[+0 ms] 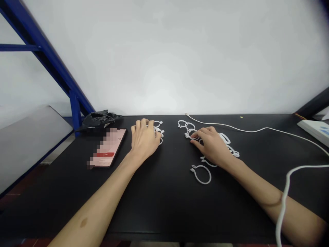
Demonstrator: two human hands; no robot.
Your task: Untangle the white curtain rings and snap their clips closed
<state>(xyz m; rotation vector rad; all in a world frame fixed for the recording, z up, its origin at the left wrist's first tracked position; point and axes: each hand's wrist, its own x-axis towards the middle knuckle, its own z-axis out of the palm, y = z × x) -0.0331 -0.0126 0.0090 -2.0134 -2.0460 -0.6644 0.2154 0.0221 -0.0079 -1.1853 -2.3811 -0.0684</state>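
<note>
My left hand (145,139) rests over a small pile of white plastic curtain rings (158,130). Its fingers are spread and bend down over the far side, with their tips hidden; its thumb lies along the pile's right edge. To the right, my right hand (212,145) pinches a white curtain ring (193,134) between thumb and fingers, among several others. More rings (232,151) stick out from beneath and behind that hand. One loose ring (203,175), with a small eyelet, lies nearer to me on the black table (164,206).
A phone (109,149) with its screen lit lies left of my left hand. Behind it sits crumpled black plastic (99,119). A white cable (266,129) runs along the back right and loops over my right forearm. A white box (315,132) stands at the right edge.
</note>
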